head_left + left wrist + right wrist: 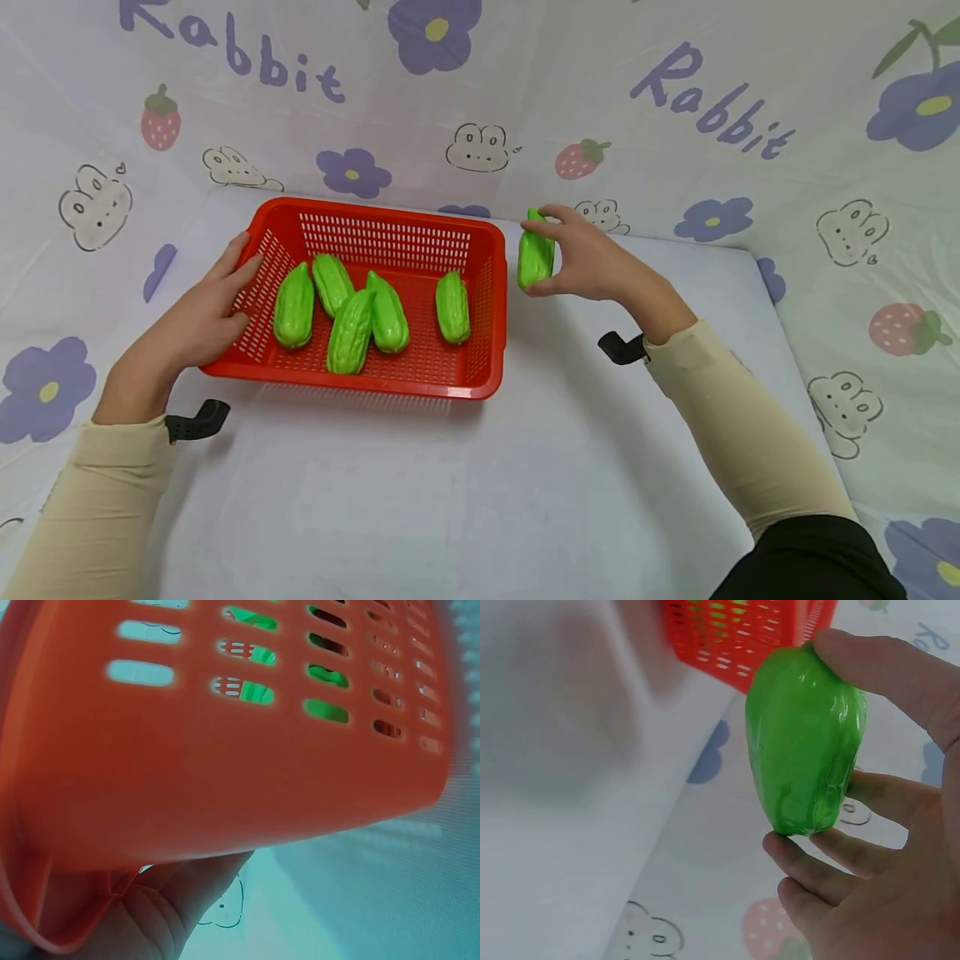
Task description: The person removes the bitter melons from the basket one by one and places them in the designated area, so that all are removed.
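Observation:
A red plastic basket (497, 317) stands on the white table with several green bitter melons inside, one bitter melon (452, 307) lying apart on the right. My left hand (198, 321) grips the basket's left end, its fingers over the rim; in the left wrist view the basket wall (225, 780) hides most of that hand. Just off the basket's right end, my right hand (592, 254) holds another bitter melon (536, 260) upright between thumb and fingers. The right wrist view shows this bitter melon (802, 742) pinched at its two ends.
The white tabletop (450, 500) extends in front of the basket and to its right. Behind and beside it hangs a pale cloth (525, 83) printed with rabbits, flowers and strawberries. A black wrist strap piece (197, 421) sits on the left wrist, another (622, 347) on the right.

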`<state>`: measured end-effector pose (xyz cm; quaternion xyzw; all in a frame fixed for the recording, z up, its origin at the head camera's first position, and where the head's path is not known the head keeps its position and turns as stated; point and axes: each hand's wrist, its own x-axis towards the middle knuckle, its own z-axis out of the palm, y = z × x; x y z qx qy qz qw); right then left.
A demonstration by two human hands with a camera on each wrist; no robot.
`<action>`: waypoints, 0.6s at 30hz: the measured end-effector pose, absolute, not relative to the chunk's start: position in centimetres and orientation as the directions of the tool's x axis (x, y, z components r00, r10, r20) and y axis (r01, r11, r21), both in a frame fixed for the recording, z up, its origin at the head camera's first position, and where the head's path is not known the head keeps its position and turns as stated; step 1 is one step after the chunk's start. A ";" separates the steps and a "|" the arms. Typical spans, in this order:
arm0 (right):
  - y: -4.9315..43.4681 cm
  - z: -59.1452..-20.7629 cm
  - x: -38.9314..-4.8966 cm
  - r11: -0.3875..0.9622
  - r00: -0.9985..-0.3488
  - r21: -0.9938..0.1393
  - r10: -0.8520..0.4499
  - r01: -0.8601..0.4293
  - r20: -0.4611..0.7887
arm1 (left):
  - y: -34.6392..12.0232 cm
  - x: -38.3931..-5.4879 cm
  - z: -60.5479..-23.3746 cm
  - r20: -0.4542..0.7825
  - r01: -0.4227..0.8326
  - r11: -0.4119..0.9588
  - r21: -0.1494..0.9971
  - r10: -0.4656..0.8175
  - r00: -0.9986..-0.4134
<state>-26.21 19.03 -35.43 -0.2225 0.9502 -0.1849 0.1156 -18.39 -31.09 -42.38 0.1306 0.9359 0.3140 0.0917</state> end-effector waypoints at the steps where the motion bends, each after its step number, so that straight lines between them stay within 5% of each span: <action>1: 19.2 -35.7 -26.2 0.833 -0.875 -0.402 -0.465 -0.379 -0.139 | -31.1 -18.4 -42.4 -0.087 0.188 0.769 0.611 0.302 -0.949; 18: 19.8 -39.4 -27.4 0.856 -0.874 -0.409 -0.431 -0.317 -0.225 | -31.1 -18.4 -42.4 -0.107 0.176 0.777 0.604 0.298 -0.949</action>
